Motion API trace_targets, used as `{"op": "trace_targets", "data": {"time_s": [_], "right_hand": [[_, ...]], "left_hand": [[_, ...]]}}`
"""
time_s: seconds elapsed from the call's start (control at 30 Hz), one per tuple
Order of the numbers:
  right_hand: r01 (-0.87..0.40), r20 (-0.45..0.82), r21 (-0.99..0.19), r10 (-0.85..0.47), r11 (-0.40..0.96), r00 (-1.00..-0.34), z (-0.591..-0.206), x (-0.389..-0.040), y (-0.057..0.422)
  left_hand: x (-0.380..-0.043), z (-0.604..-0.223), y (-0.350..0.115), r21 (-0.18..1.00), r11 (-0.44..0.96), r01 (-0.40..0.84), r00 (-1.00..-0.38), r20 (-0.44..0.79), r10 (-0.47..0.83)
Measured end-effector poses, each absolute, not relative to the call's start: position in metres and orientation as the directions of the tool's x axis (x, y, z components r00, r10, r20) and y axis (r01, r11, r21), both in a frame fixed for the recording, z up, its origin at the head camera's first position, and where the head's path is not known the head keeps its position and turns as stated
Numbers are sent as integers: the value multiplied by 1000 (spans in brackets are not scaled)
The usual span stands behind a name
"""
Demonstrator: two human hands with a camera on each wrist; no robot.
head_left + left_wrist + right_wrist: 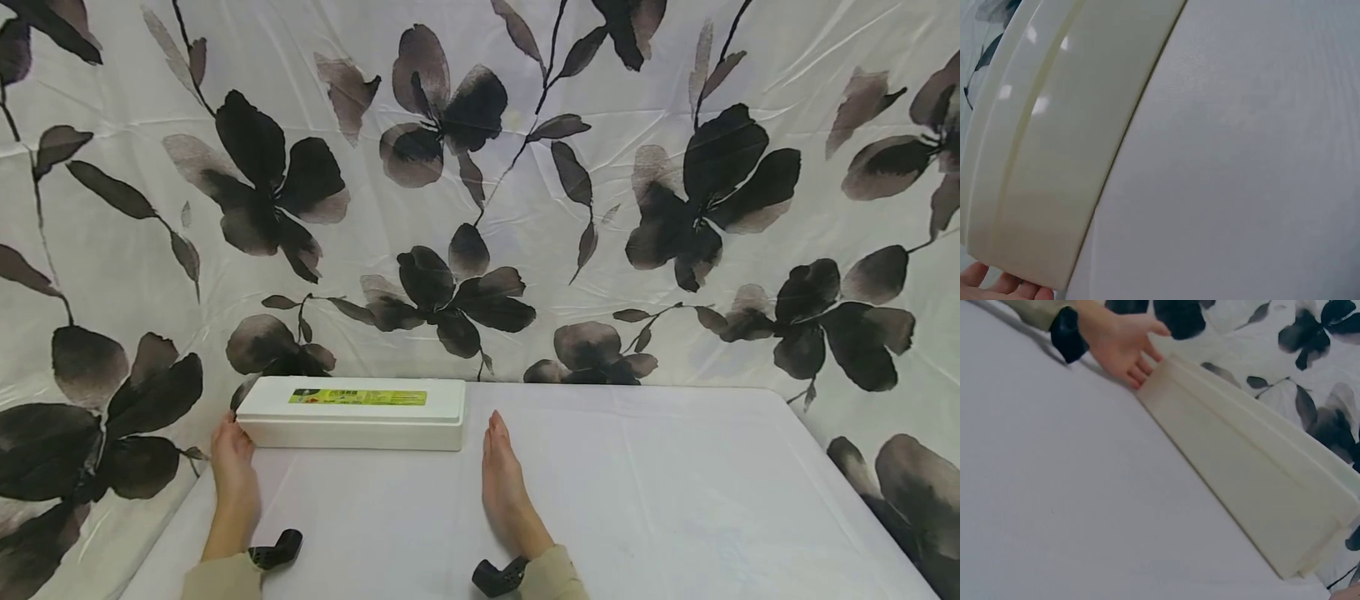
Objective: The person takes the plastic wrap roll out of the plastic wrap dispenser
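A long white lidded box point(349, 434) lies at the back left of the table, its lid bearing a yellow-green label point(357, 397). My left hand point(234, 479) touches the box's left end with its fingers extended. From the right wrist view, those left fingers point(1141, 370) press flat against that end, thumb raised. My right hand point(506, 487) stands upright on its edge, fingers straight and together, a short way right of the box's right end. It holds nothing. In the left wrist view, fingertips point(1007, 282) rest at the near corner of the box.
A white table point(675, 492) spreads out to the right and in front of the box. Behind it hangs a white cloth point(540, 208) printed with dark flowers. Black wrist devices point(277, 550) are strapped over both beige sleeves.
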State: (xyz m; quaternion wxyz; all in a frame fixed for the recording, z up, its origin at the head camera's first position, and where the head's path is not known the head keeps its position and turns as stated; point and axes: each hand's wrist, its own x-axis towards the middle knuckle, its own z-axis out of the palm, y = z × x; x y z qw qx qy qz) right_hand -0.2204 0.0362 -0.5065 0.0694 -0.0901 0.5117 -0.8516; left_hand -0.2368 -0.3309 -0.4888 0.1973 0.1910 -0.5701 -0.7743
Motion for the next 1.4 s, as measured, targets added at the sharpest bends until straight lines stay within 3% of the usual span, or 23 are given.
{"op": "trace_targets", "data": {"time_s": [0.23, 0.8, 1.07, 1.4], "right_hand": [[40, 79, -886, -236, -462, -968, -514, -223, 25], [-61, 114, -982, -307, -177, -945, -524, -223, 13], [-85, 136, -981, -305, -176, -943, -520, -223, 14], [-153, 164, -986, -248, -61, -955, -519, -215, 13]], "left_hand": [[-239, -501, -325, 955, -273, 118, -840, -50, -540], [-238, -509, -325, 979, -171, 109, -840, -1, -542], [-238, -507, -323, 987, -129, 92, -832, 5, -555], [-234, -508, -323, 994, -47, 96, -761, 43, -648]]}}
